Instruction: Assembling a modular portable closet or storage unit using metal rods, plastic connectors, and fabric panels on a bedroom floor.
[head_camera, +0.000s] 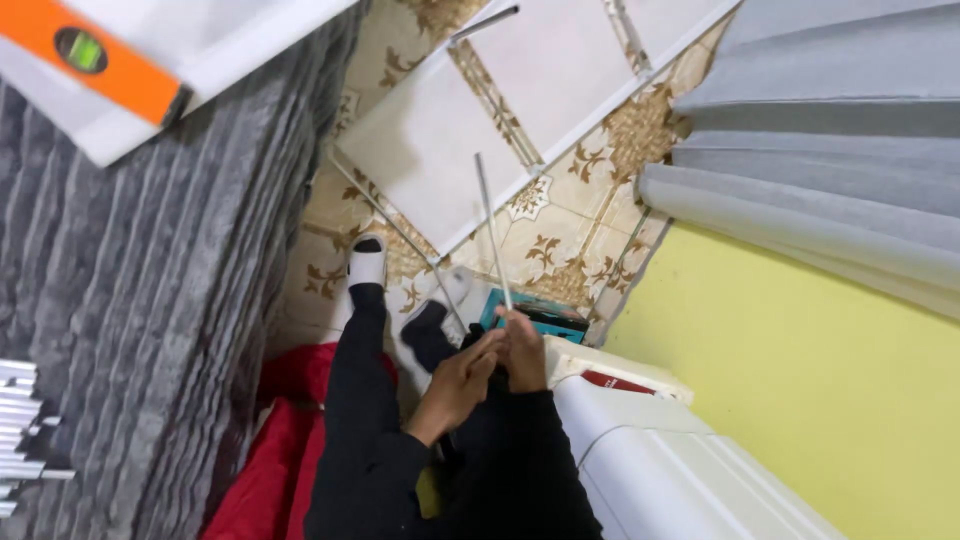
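My right hand (524, 349) grips the near end of a thin grey metal rod (491, 225) that points away over the patterned tile floor. Just left of it, my left hand (462, 382) touches the same end of the rod with curled fingers. Both arms wear black sleeves. Below the hands are my legs in black trousers and a foot in a white slipper (367, 262). A second thin rod (395, 225) lies slanted on the floor near that foot.
White panels (440, 140) lie on the tiles. A teal box (545, 315) sits by my hands. A grey ribbed wall panel (130, 300) fills the left, with an orange spirit level (95, 55) above it. Grey curtains (830, 150), a yellow wall and a white appliance (660, 460) are on the right.
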